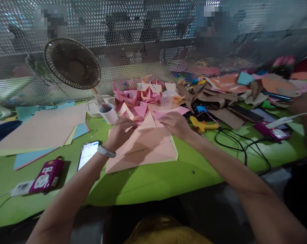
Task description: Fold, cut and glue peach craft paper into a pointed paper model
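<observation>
My left hand point(119, 133) and my right hand point(175, 124) both press on a pink sheet of paper point(145, 137) folded into a triangle. It lies on a stack of pink sheets point(143, 156) on the green table point(153, 183). The left hand pinches the fold's left edge; the right hand holds the right side flat. A white band sits on my left wrist. Behind the hands lies a pile of folded pink paper pieces point(140, 96).
A small fan point(72, 63), a white cup point(109, 113) and a clear cup point(167, 99) stand behind. A phone point(88, 154) and purple device point(47, 176) lie left, large paper sheets point(41, 130) too. A yellow glue gun point(202, 124), black cables point(241, 145) and another person's arm point(305, 112) are right.
</observation>
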A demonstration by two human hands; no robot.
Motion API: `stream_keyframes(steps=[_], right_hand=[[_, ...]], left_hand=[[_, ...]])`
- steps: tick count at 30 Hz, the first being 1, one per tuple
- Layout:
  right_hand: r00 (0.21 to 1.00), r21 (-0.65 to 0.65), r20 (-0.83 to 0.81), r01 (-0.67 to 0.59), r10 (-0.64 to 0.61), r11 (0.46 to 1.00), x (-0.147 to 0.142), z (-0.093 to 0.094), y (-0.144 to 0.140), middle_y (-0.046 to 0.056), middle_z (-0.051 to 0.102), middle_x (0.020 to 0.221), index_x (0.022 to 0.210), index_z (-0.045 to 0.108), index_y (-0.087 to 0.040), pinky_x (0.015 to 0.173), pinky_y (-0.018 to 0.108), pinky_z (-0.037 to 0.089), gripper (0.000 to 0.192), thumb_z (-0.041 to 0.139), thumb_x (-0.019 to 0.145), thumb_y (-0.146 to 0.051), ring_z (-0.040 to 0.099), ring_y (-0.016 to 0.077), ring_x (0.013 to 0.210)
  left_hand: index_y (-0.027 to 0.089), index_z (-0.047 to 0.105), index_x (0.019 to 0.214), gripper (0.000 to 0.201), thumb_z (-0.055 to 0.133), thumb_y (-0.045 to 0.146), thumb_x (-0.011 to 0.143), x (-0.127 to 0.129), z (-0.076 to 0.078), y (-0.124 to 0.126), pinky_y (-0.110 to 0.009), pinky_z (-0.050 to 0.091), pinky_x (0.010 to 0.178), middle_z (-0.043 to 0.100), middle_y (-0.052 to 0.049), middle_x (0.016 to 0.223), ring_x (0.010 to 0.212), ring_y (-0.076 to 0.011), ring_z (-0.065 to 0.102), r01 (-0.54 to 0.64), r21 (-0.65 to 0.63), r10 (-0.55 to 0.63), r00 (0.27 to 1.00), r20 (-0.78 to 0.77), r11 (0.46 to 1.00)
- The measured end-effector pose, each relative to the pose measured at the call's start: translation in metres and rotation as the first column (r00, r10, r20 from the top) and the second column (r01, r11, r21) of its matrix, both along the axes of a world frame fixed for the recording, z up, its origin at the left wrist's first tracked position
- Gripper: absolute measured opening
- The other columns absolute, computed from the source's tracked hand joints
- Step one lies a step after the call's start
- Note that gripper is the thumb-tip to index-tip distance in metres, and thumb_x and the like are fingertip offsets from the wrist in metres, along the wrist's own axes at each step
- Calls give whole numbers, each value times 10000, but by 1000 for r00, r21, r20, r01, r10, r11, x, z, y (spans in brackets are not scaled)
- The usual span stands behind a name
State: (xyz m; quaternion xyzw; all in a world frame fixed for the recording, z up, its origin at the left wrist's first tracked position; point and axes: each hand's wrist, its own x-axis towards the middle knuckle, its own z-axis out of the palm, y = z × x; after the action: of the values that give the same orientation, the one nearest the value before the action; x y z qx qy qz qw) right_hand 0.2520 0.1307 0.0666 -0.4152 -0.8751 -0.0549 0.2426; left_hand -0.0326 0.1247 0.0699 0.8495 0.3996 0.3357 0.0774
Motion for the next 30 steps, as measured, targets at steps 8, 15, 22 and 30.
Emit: stream_keyframes(steps=[8, 15, 22, 30], right_hand=[[978, 22, 82, 192, -193, 981, 44, -21, 38, 84, 701, 1205, 1132, 717, -174, 1038, 400, 389, 335, 425, 970, -162, 614, 227, 1127], [945, -110, 220, 271, -243, 956, 53, -37, 56, 94, 755, 1050, 1137, 716, -160, 922, 396, 457, 381, 456, 873, -71, 683, 246, 957], [935, -113, 272, 265, -227, 957, 46, -33, 51, 113, 750, 1059, 1183, 684, -144, 929, 384, 450, 393, 458, 870, -73, 685, 239, 953], [925, -126, 363, 171, -115, 977, 27, -43, 14, 112, 701, 1205, 1209, 657, -136, 983, 362, 457, 393, 452, 897, -15, 663, 194, 1096]], left_hand=[[223, 712, 1119, 297, 479, 173, 943, 56, -18, 59, -462, 386, 1034, 693, -100, 1187, 1126, -256, 593, -9, 215, 75, 949, -305, 977], [210, 728, 1078, 327, 456, 121, 922, 80, -32, 102, -474, 372, 1064, 700, -90, 1200, 1203, -255, 569, 1, 205, 75, 929, -362, 979], [219, 737, 1060, 337, 450, 129, 909, 79, -33, 118, -505, 346, 1107, 724, -80, 1148, 1150, -249, 609, 25, 225, 58, 933, -356, 974], [209, 737, 1036, 314, 465, 127, 904, 52, -34, 92, -539, 340, 1129, 713, -102, 1173, 1181, -247, 593, 160, 171, -75, 903, -422, 972]])
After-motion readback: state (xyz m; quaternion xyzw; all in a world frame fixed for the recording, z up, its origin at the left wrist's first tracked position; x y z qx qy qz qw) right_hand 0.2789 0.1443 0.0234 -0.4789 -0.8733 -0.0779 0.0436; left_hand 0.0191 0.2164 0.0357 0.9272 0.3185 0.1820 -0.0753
